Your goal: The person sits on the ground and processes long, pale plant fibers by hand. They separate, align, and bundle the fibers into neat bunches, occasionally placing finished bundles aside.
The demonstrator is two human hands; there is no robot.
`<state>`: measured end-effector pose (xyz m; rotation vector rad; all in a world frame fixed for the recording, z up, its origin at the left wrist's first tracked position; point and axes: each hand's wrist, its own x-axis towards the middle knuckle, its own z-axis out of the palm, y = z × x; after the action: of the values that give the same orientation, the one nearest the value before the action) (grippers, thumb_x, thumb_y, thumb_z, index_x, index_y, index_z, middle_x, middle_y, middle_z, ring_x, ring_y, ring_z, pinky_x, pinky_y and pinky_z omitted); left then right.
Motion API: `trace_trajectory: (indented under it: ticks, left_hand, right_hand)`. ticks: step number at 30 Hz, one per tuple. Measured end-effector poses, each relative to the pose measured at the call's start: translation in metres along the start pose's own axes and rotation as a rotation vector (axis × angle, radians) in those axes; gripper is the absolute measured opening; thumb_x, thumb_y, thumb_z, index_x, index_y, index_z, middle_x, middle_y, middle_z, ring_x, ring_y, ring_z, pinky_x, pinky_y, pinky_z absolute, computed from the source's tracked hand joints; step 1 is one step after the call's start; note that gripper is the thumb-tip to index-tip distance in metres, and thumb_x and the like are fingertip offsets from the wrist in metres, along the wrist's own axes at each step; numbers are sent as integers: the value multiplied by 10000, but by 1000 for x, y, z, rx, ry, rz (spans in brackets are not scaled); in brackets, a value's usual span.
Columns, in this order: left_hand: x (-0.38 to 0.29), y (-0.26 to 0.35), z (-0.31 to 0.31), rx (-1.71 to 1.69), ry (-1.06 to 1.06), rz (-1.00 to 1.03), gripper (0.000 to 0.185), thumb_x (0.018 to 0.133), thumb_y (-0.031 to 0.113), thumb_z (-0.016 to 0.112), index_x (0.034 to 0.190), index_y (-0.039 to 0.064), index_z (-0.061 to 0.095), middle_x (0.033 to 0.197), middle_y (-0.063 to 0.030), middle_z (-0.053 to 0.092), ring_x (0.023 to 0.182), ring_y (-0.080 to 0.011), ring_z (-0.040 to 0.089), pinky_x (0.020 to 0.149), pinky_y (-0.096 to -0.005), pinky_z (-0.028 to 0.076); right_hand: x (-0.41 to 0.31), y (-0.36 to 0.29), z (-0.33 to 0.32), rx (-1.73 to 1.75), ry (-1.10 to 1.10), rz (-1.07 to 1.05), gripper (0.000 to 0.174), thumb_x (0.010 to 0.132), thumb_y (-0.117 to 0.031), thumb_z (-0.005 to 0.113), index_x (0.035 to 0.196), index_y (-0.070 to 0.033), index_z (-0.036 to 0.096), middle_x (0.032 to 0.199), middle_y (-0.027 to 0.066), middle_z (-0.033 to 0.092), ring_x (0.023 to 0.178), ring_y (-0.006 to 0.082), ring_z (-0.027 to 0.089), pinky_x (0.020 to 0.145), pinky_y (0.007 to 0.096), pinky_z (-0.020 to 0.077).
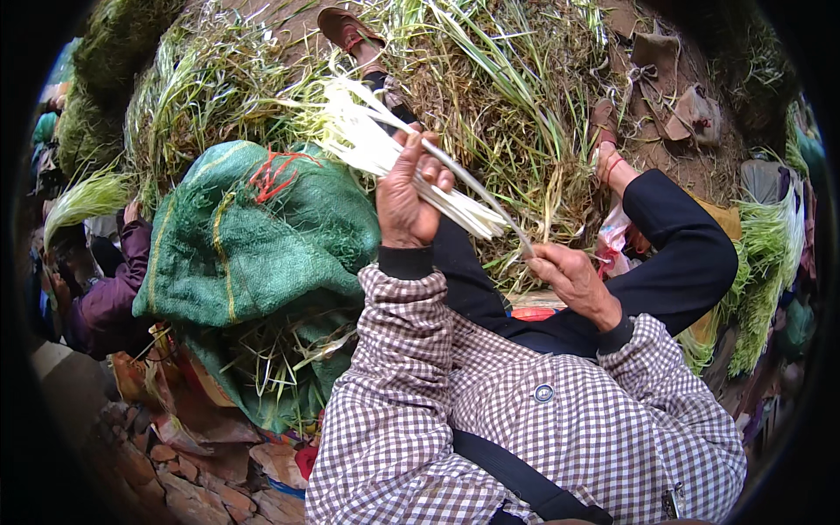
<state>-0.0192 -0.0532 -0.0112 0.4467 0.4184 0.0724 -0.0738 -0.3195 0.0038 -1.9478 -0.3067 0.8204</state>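
Observation:
My left hand [408,197] is closed around a bundle of pale white-green stalks [357,125], perhaps chives or young garlic. The leafy ends fan out to the upper left, and the trimmed-looking white ends stick out below my fingers. A long thin greyish strand [482,187] runs from the bundle, past my left fingers, down to my right hand [571,279]. Its lower end is pinched between my right thumb and fingers. Whether this strand is a stalk or a tie, I cannot tell. Both hands are above my lap.
Beside my left arm bulges a green woven sack [282,243] with red string [279,174]. Loose green and dried stalks [499,111] cover the ground between my feet. A person in a purple sleeve [115,282] sits at left. Bundled greens [764,275] lie at right, broken stones [203,492] at lower left.

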Motion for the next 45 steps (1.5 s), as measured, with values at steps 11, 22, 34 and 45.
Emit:
trace_trajectory:
  ticks: [11,22,34,45]
  left_hand:
    - [-78,-87,-17,82,-68,-262,328,944,204,609,1220,48,525,1028,-101,644,822,-134,623,530,-240,518]
    - [-52,-56,-15,-280,-97,-75,125,981,205,559,1081,180,489,812,24,530,769,-122,544,774,-388,477]
    - [-66,-95,24,-7,-117,-95,288,928,124,621,1167,49,479,935,-84,588,709,-137,588,650,-287,524]
    - [-86,-157,-7,434,-249,-96,404,877,187,699,1203,23,526,1102,-61,581,1026,-142,545,934,-300,438]
  right_hand:
    - [-7,-12,18,-300,161,-239,197,940,-215,562,1020,-50,633,787,149,614,727,336,606,648,422,478]
    - [-30,21,-36,-211,433,57,441,970,-343,522,1238,4,554,1209,139,603,1106,248,564,965,367,407]
    - [-1,-32,-16,419,67,77,837,822,-451,672,1430,24,347,1344,130,489,1229,195,484,1055,326,361]
    - [-24,-18,16,-83,136,156,662,771,-89,680,1353,-8,376,1114,171,585,1020,271,597,872,357,473]
